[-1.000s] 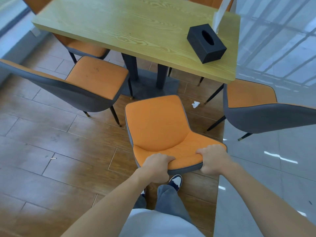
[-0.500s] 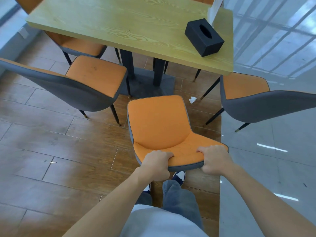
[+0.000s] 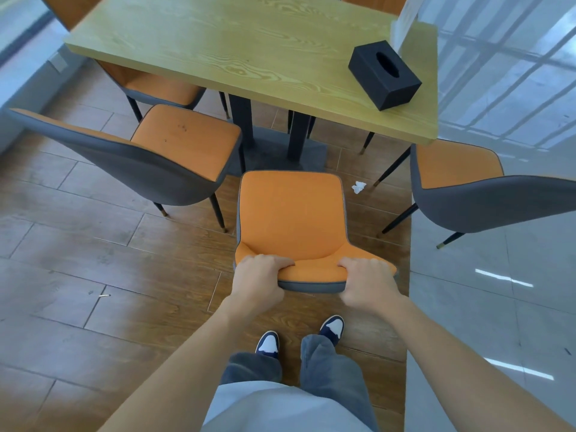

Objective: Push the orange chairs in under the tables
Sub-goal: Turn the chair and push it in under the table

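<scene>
An orange chair with a grey shell stands straight ahead of me, its seat facing the wooden table. My left hand grips the left end of its backrest top. My right hand grips the right end. The seat's front edge lies near the table's black pedestal base, short of the tabletop's near edge. A second orange chair stands pulled out at the left. A third orange chair is at the right corner. Another orange chair sits tucked under the far left side.
A black tissue box rests on the table's right end. A crumpled white scrap lies on the wood floor beside the held chair. Glossy grey tiles run along the right. My feet stand just behind the chair.
The held chair has turned to square up with the table and slid towards it. My view has shifted back, and both feet show behind the chair. Both hands keep their grip.
</scene>
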